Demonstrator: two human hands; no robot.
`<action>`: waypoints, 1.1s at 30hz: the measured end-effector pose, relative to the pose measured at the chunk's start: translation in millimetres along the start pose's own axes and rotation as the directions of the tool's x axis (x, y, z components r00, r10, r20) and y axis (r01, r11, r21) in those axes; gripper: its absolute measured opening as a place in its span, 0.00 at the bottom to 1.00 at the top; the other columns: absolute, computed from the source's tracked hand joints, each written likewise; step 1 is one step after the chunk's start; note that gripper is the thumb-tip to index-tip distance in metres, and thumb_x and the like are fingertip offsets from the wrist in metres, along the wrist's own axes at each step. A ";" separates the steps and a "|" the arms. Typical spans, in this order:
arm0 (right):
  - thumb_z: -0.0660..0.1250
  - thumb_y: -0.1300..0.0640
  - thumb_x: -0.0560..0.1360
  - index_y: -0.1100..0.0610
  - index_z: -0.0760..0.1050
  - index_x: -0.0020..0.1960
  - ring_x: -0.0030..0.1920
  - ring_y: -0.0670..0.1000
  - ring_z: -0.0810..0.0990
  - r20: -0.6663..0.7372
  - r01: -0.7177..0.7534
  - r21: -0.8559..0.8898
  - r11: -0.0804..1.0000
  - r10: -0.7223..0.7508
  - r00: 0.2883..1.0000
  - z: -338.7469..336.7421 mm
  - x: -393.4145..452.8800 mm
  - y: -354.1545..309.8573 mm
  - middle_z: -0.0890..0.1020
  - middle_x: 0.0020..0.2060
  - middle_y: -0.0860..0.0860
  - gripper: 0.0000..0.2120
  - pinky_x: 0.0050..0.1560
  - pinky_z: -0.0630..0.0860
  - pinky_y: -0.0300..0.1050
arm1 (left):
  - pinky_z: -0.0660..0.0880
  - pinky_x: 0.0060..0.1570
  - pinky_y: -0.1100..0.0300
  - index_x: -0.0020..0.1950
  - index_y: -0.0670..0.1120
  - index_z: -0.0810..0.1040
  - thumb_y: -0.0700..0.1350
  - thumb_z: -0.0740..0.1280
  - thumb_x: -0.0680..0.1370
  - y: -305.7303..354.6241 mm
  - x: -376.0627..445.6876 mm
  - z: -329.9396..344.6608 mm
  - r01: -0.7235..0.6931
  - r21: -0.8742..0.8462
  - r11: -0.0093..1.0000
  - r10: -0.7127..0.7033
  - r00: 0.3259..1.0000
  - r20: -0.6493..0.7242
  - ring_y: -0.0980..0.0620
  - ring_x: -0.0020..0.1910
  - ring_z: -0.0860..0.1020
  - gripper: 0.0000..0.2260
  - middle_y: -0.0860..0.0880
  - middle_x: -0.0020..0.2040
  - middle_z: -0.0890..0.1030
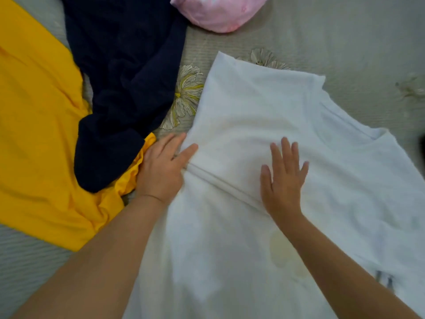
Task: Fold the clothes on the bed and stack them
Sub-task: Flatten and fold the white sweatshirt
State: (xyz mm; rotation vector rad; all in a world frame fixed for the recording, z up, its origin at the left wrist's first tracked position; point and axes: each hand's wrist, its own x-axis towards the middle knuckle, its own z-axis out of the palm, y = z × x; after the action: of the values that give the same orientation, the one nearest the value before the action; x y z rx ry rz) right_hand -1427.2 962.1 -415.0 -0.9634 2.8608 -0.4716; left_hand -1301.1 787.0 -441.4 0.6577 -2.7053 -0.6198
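Two hands, left hand (pixel 161 166) and right hand (pixel 284 178), press one white shirt (pixel 253 107).

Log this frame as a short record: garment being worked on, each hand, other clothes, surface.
garment in work: white T-shirt, spread flat, one sleeve folded inward
left hand: fingers straight, at the shirt's left edge
right hand: flat, fingers spread, pressing on the shirt
other clothes: yellow garment with navy garment lying partly over it; pink item at top
surface: floral bedsheet
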 end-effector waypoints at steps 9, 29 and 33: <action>0.53 0.46 0.71 0.64 0.72 0.64 0.61 0.72 0.69 0.204 -0.133 -0.229 0.964 0.181 0.962 8.6 -80.2 35.5 0.71 0.63 0.69 0.29 0.56 0.59 0.75 | 0.72 0.52 0.39 0.55 0.34 0.79 0.26 0.67 0.61 11.3 2.5 -3.4 -0.002 0.162 0.987 -0.023 0.988 0.149 0.29 0.52 0.76 0.22 0.29 0.53 0.77; 0.64 0.62 0.72 0.72 0.75 0.54 0.59 0.64 0.73 -0.253 -0.456 0.262 0.851 0.516 0.818 -122.1 -233.1 204.8 0.77 0.53 0.67 0.16 0.62 0.66 0.51 | 0.47 0.72 0.56 0.75 0.42 0.48 0.40 0.54 0.78 233.5 -81.5 52.3 -0.390 0.116 0.914 0.229 0.728 0.646 0.46 0.75 0.46 0.26 0.44 0.76 0.49; 0.75 0.48 0.66 0.66 0.62 0.67 0.67 0.63 0.63 0.130 -0.911 0.076 0.406 0.901 0.413 -138.1 -301.5 283.3 0.66 0.66 0.64 0.39 0.64 0.64 0.58 | 0.68 0.63 0.45 0.66 0.33 0.68 0.34 0.69 0.70 304.6 -91.6 84.9 -0.501 -0.021 0.865 0.409 0.680 0.609 0.34 0.66 0.67 0.26 0.35 0.67 0.68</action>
State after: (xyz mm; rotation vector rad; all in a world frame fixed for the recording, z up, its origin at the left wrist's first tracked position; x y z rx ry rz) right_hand -1374.4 1393.6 -378.3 0.6790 2.6730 -0.4486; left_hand -1365.7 1105.4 -387.8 -0.2807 -3.3359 -0.5561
